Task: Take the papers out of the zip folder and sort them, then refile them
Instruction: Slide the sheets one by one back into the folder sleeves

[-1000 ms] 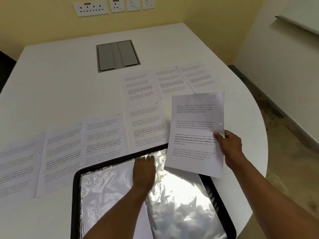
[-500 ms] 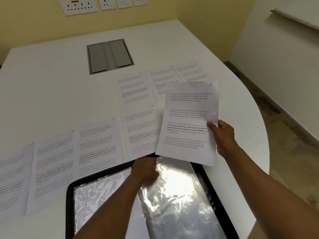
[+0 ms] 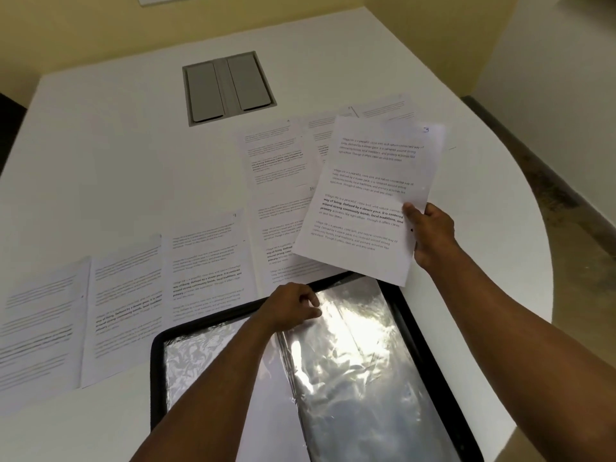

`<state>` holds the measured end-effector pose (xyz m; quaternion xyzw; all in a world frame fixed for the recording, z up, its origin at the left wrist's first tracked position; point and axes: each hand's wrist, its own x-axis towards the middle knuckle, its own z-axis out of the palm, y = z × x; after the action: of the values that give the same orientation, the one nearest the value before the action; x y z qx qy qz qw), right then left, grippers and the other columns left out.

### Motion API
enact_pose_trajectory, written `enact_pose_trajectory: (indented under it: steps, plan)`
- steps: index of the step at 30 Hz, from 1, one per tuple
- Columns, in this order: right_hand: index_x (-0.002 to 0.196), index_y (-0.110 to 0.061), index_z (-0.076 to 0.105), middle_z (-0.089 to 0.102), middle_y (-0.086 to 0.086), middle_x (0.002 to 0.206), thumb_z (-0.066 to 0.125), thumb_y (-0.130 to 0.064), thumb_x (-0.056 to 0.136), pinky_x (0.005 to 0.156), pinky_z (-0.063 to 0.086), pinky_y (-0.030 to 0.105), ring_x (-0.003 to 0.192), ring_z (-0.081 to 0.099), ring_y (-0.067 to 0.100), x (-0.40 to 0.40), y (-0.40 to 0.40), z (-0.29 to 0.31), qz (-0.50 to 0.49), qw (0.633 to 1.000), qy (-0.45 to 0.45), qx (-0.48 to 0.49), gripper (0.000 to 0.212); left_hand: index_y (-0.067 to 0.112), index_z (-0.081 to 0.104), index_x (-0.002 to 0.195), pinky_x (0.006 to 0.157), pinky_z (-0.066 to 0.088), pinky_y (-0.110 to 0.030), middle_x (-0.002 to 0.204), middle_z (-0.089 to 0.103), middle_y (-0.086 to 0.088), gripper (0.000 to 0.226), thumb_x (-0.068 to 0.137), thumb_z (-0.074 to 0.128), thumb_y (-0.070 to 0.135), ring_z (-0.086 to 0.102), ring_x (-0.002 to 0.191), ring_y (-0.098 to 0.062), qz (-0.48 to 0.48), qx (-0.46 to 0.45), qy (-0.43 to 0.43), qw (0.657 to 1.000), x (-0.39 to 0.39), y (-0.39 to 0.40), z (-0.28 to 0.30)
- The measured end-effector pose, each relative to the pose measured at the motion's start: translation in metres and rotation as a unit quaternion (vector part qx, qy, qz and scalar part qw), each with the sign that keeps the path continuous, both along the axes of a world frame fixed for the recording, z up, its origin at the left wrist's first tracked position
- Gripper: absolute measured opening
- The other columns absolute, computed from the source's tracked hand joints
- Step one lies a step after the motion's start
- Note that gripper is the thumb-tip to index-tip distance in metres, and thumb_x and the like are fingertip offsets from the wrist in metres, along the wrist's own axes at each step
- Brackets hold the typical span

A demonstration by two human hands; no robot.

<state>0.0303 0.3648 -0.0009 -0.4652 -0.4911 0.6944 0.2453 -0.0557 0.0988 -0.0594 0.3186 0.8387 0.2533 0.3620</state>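
The zip folder (image 3: 430,361) lies open on the white table (image 3: 100,128), nearest the person, its black rim framing shiny plastic sleeves (image 3: 350,378). Beyond the folder's far edge, printed sheets are laid out singly: a row of sheets (image 3: 133,295) runs off to the folder's left, and further sheets (image 3: 273,151) lie beyond it toward the grey floor-box lid (image 3: 228,86) set into the tabletop.

The right hand (image 3: 430,235) holds one printed sheet (image 3: 370,195) lifted above the folder's far right corner, thumb on the printed face and fingers behind, pinching the sheet's right edge. A handwritten mark, apparently a 3, shows at its top right corner. The left hand (image 3: 291,306) rests at the folder's far edge with fingers curled, pinching the top of a plastic sleeve; how far that sleeve is parted cannot be told.

Judgement: the work appears to be at the refiling step, with most sheets not yet filed. The next move calls for the left hand to hold the sleeve mouth open while the right lowers the sheet's bottom edge squarely into it. A skewed entry risks creasing the paper or snagging the thin plastic.
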Motion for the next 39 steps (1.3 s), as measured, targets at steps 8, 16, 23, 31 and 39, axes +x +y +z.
enact_pose_trajectory:
  steps: [8, 16, 23, 31, 39]
  plan:
    - [0.096, -0.017, 0.068, 0.071, 0.001, 0.099, 0.066, -0.012, 0.091, 0.081, 0.054, 0.033, 0.079, 0.067, 0.014, -0.008, 0.006, -0.007, -0.028, 1.000, 0.006, -0.003, 0.008, 0.018, 0.072, 0.085, 0.070, 0.051, -0.019, 0.089, 0.072, 0.007, 0.004, 0.087, 0.069, 0.021, 0.063, 0.077, -0.002, -0.039, 0.004, -0.026, 0.999, -0.003, 0.021, 0.004]
    - [0.094, -0.022, 0.067, 0.071, 0.002, 0.105, 0.065, -0.009, 0.091, 0.086, 0.056, 0.034, 0.095, 0.069, 0.020, -0.018, 0.011, -0.016, -0.042, 0.999, 0.026, -0.017, 0.014, 0.020, 0.070, 0.102, 0.079, 0.052, -0.032, 0.095, 0.071, 0.005, 0.021, 0.096, 0.051, 0.025, 0.064, 0.086, -0.013, 0.013, -0.017, 0.110, 0.994, 0.017, 0.026, -0.007]
    - [0.093, -0.022, 0.067, 0.071, 0.000, 0.100, 0.066, -0.007, 0.090, 0.083, 0.056, 0.033, 0.089, 0.069, 0.017, -0.039, 0.000, -0.024, -0.022, 0.998, 0.040, -0.036, 0.015, 0.018, 0.053, 0.097, 0.076, 0.053, -0.037, 0.091, 0.068, 0.000, 0.010, 0.097, 0.043, 0.018, 0.063, 0.080, -0.017, -0.008, 0.000, 0.028, 1.000, 0.023, 0.021, -0.015]
    - [0.100, -0.020, 0.065, 0.070, 0.006, 0.109, 0.064, -0.002, 0.090, 0.089, 0.055, 0.038, 0.103, 0.067, 0.026, -0.064, -0.022, -0.033, 0.022, 0.994, 0.078, -0.073, 0.021, 0.020, 0.063, 0.102, 0.093, 0.048, -0.035, 0.113, 0.064, 0.002, 0.020, 0.090, 0.050, 0.010, 0.058, 0.105, -0.014, -0.014, 0.047, 0.033, 0.998, 0.030, 0.018, -0.022]
    - [0.111, -0.015, 0.063, 0.069, 0.005, 0.111, 0.060, 0.000, 0.092, 0.090, 0.054, 0.039, 0.100, 0.067, 0.023, -0.066, -0.046, -0.060, 0.098, 0.988, 0.057, -0.103, 0.024, 0.021, 0.054, 0.134, 0.105, 0.037, -0.024, 0.134, 0.058, 0.002, 0.040, 0.094, 0.051, 0.016, 0.051, 0.123, -0.012, 0.001, 0.046, 0.074, 0.996, 0.039, 0.014, -0.030]
